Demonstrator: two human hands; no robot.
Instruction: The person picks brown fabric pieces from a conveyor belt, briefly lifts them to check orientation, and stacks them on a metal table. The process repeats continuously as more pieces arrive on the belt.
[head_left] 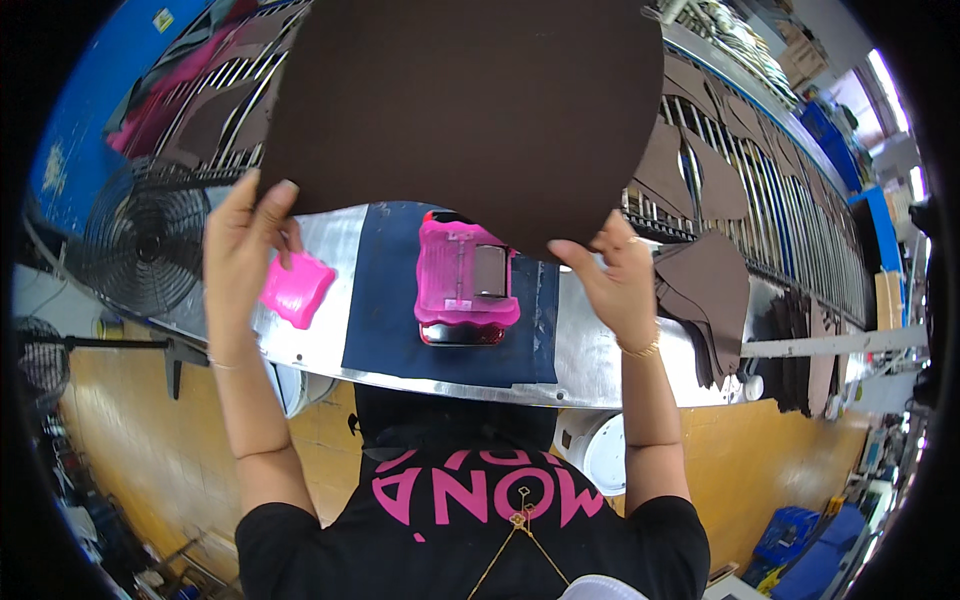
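Both my hands hold up a large dark brown piece of material (460, 110) with a rounded edge, raised over the metal work table (330, 240). My left hand (240, 240) pinches its lower left edge. My right hand (612, 270) grips its lower right edge, with a gold bangle on the wrist. Below the piece, a pink box-shaped tool (465, 280) sits on a dark blue mat (390, 310). A pink wavy-edged pad (297, 288) lies on the bare metal beside my left hand.
Brown cut pieces (710, 290) lie and hang on a slatted metal rack (750, 180) to the right and behind. A black floor fan (140, 235) stands at left. Blue crates (790, 535) sit on the yellow floor at lower right.
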